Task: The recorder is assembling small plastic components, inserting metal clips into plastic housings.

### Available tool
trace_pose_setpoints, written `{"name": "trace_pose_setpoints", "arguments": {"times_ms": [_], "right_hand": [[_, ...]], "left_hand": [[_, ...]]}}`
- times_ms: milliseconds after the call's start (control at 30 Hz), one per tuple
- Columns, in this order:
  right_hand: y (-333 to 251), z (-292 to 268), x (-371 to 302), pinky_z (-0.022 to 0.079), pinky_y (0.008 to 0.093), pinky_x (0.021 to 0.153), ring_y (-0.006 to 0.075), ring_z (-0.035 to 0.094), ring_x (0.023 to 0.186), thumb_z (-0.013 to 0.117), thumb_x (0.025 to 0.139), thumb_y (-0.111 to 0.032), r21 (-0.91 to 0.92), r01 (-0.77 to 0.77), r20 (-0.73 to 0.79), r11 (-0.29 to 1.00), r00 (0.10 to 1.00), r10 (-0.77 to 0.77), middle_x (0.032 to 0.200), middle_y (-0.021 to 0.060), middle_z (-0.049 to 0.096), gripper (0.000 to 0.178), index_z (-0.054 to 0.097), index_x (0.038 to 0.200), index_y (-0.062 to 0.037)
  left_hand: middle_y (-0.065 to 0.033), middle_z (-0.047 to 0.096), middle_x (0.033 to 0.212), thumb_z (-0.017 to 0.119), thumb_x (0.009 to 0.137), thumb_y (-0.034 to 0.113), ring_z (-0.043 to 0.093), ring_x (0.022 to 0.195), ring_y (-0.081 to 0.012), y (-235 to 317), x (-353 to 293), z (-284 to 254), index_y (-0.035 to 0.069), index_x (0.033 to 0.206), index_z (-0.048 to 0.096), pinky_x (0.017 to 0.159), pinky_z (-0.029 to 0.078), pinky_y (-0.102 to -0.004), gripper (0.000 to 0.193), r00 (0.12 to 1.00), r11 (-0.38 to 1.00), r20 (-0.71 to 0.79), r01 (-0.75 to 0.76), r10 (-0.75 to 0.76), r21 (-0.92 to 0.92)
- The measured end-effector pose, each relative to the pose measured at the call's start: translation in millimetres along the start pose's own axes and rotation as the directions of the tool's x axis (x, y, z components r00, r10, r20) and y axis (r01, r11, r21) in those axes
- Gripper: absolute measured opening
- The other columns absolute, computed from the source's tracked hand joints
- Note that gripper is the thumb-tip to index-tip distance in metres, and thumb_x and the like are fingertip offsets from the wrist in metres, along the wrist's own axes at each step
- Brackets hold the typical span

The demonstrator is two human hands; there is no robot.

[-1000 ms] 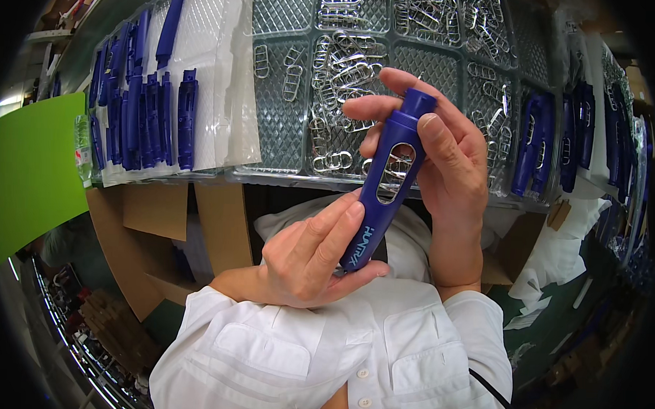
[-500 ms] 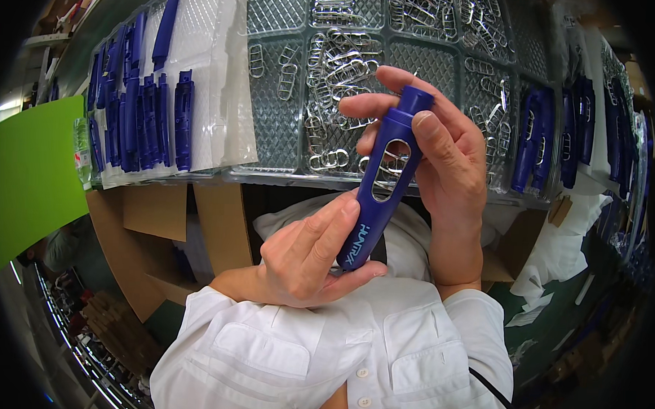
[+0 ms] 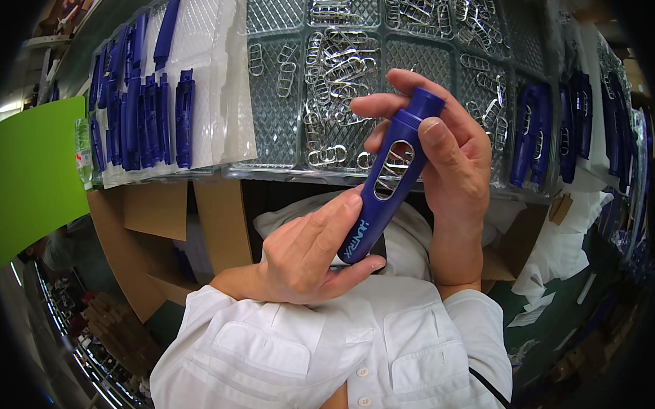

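Note:
A blue plastic tube-shaped casing with an oval window and white lettering is held tilted between both hands, above my white shirt front. My left hand grips its lower end with thumb and fingers. My right hand wraps its upper end, the thumb pressed beside the round cap. Inside the window a metal part shows faintly.
A clear ridged tray with several metal wire clips lies behind the hands. Blue casing halves line the left on white foam, with more blue parts at the right. Cardboard boxes and a green panel sit lower left.
The casing and both hands have risen slightly and tilted a little more upright; the grip is unchanged.

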State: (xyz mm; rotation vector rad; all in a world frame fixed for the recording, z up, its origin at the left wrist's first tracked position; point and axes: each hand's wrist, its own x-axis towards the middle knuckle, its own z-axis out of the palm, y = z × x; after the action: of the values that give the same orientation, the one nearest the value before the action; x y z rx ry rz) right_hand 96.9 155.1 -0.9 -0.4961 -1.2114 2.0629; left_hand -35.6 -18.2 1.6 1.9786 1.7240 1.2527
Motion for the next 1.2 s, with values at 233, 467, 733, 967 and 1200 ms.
{"name": "trace_pose_setpoints", "arguments": {"times_ms": [233,467,733,967,1200], "right_hand": [[-3,3,-8,0.061,0.0335,0.082,0.0239,0.073,0.095,0.060,0.104,-0.031,-0.011,0.034,0.008,0.999,0.999,-0.033,0.124,0.0308,0.068,0.062,0.045,0.148,0.0094],[-7,6,-15,0.060,0.0338,0.084,0.0239,0.073,0.095,0.062,0.103,-0.035,-0.053,0.053,0.003,0.997,0.999,-0.052,0.125,0.0303,0.068,0.065,0.045,0.148,0.0087],[-15,13,-33,0.057,0.0359,0.093,0.0271,0.072,0.109,0.059,0.101,-0.043,-0.204,0.103,-0.007,0.974,0.994,-0.106,0.122,0.0297,0.069,0.071,0.046,0.147,0.0100],[-21,29,-53,0.058,0.0375,0.092,0.0321,0.072,0.112,0.061,0.099,-0.027,-0.169,0.062,-0.104,0.984,0.991,-0.081,0.117,0.0302,0.071,0.063,0.047,0.147,0.0104],[-20,22,-65,0.057,0.0436,0.100,0.0356,0.065,0.124,0.059,0.105,-0.009,-0.004,0.132,0.068,0.991,0.989,-0.131,0.125,0.0204,0.067,0.050,0.042,0.147,0.0106]], "left_hand": [[-0.0356,0.067,0.120,0.092,0.076,0.021,0.074,0.103,-0.0405,6,-7,-4,-0.015,0.138,0.050,0.079,0.063,-0.0385,0.083,0.997,1.000,0.077,0.005,-0.004,-0.011],[-0.0348,0.067,0.121,0.087,0.079,0.012,0.074,0.104,-0.0374,7,-12,-3,-0.014,0.141,0.048,0.079,0.063,-0.0378,0.078,0.999,1.000,0.043,-0.013,0.014,-0.013],[-0.0253,0.061,0.138,0.051,0.106,0.024,0.071,0.087,-0.0167,17,-6,-33,-0.007,0.159,0.027,0.076,0.058,-0.0279,0.066,0.720,0.079,0.595,0.658,-0.357,-0.749],[-0.0287,0.060,0.137,0.050,0.106,0.038,0.070,0.079,-0.0182,24,-8,-38,-0.009,0.157,0.029,0.072,0.057,-0.0292,0.073,0.690,-0.171,0.670,0.651,-0.273,-0.740],[-0.0303,0.060,0.137,0.051,0.105,0.040,0.071,0.079,-0.0189,28,-16,-39,-0.009,0.156,0.029,0.073,0.057,-0.0291,0.074,0.690,-0.212,0.681,0.647,-0.245,-0.732]]}}
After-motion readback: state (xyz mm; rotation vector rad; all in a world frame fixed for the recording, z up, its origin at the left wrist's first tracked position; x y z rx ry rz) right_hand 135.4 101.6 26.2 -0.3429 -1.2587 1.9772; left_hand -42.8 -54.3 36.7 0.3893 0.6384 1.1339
